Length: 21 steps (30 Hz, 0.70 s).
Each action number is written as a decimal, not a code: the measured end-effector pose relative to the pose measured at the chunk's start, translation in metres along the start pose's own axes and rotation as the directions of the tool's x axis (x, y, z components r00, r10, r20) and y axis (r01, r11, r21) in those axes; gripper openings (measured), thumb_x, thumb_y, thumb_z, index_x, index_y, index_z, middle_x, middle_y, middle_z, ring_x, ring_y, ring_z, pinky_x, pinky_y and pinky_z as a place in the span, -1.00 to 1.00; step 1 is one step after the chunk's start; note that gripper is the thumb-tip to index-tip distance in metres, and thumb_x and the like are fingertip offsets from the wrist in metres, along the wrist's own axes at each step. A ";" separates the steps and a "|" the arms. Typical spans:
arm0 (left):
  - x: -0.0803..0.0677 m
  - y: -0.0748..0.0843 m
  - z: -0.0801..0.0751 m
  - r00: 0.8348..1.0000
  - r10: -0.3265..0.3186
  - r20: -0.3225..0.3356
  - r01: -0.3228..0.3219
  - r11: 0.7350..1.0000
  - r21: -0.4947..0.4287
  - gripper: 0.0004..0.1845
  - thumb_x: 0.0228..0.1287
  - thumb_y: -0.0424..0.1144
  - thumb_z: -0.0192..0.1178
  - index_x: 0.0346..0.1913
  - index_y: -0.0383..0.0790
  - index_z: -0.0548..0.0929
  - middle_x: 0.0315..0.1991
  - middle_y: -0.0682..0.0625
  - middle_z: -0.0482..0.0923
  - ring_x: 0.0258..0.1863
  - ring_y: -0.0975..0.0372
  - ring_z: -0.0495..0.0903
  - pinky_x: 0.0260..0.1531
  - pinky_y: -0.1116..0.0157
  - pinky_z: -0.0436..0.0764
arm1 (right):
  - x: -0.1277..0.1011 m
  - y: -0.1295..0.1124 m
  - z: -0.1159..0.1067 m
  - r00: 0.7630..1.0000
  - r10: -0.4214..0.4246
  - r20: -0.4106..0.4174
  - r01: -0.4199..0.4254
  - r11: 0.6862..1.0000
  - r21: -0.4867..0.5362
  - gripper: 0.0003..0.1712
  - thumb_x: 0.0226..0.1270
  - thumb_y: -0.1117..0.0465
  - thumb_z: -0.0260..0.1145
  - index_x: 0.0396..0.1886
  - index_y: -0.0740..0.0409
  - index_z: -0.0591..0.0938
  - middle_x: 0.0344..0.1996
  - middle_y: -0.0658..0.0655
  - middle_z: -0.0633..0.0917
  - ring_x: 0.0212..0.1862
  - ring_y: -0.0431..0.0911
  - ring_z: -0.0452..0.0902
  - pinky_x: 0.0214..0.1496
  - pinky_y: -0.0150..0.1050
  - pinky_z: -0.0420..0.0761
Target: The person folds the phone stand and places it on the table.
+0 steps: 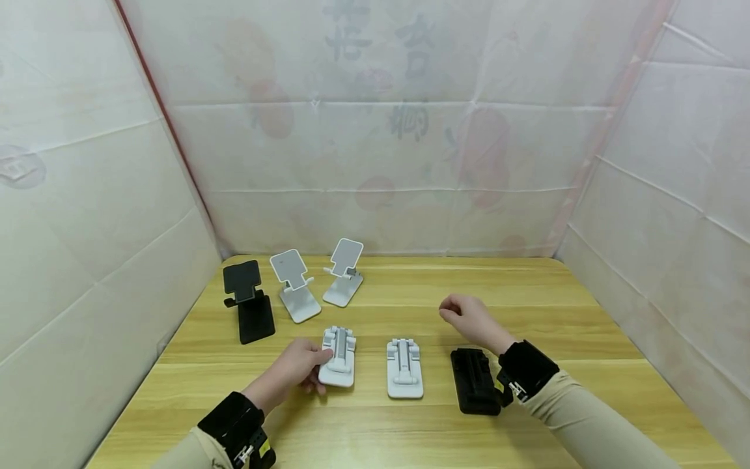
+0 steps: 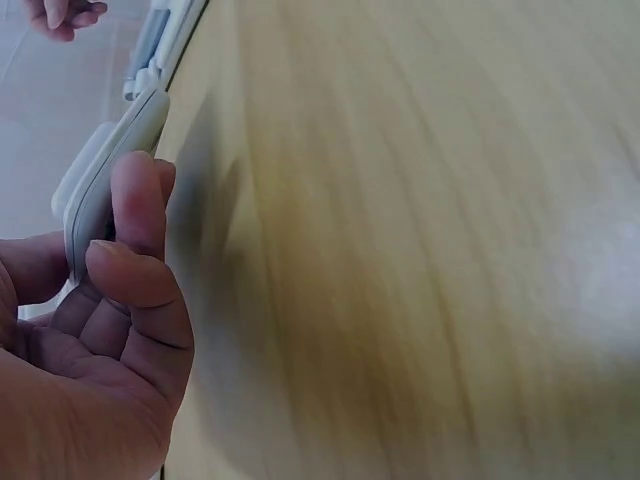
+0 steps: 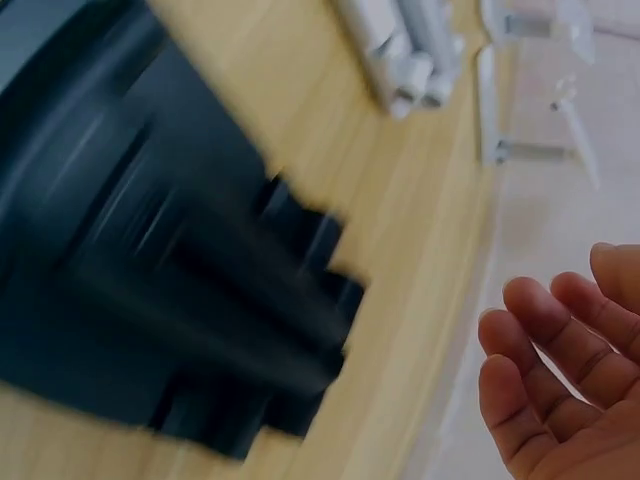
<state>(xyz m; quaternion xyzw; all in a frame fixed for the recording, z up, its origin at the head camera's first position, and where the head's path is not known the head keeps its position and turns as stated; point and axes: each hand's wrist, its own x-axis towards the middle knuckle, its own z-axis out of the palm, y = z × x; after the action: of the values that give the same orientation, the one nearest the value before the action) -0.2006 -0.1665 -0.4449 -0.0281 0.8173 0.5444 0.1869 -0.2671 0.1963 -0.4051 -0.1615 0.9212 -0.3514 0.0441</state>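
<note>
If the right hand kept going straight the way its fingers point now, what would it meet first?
The right hand hangs above the table with its fingers pointing left. Nothing lies close ahead; the nearest things roughly in that line are the unfolded white stand and the folded white stand, though depth is unclear.

I see beige sleeves (image 1: 592, 417) on both arms, with black wrist straps (image 1: 527, 368) bearing small yellow-marked buckles.

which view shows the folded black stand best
The head view: the folded black stand lies whole on the table, beside the right hand. The right wrist view shows it close but blurred; the left wrist view misses it.
</note>
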 end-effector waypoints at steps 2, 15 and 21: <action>-0.002 -0.002 0.000 1.000 -0.004 0.004 0.004 1.000 0.027 -0.64 0.57 -0.18 0.08 -0.32 -0.35 0.72 -0.63 -0.13 0.66 -0.69 0.22 0.60 -0.66 0.40 0.45 | -0.001 0.008 -0.001 1.000 0.007 -0.008 -0.007 0.999 -0.033 -0.78 0.58 0.25 0.19 0.04 0.25 0.65 -0.17 0.17 0.70 -0.23 -0.10 0.54 -0.16 -0.14 0.59; -0.003 -0.001 0.003 0.995 -0.018 -0.094 0.048 0.946 0.322 -0.55 0.52 -0.15 0.13 -0.59 -0.27 0.61 -0.77 -0.05 0.57 -0.83 0.25 0.49 -0.83 0.43 0.42 | -0.008 0.065 -0.007 0.999 0.035 0.000 -0.034 0.957 -0.289 -0.46 0.54 0.16 0.26 0.36 0.39 0.47 0.27 0.48 0.52 0.23 0.35 0.51 0.21 0.23 0.58; -0.001 -0.003 0.005 0.989 0.024 -0.148 0.047 0.885 0.464 -0.52 0.50 -0.14 0.14 -0.66 -0.24 0.56 -0.82 -0.01 0.51 -0.85 0.25 0.47 -0.84 0.38 0.46 | -0.015 0.093 -0.010 1.000 0.025 -0.017 -0.030 0.886 -0.463 -0.38 0.51 0.07 0.30 0.38 0.37 0.46 0.34 0.61 0.37 0.32 0.50 0.34 0.34 0.40 0.40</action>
<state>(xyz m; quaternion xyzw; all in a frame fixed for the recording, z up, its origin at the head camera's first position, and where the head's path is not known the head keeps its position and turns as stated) -0.1978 -0.1639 -0.4491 -0.0279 0.9355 0.3274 0.1298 -0.2796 0.2730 -0.4600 -0.1523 0.9808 -0.1219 0.0046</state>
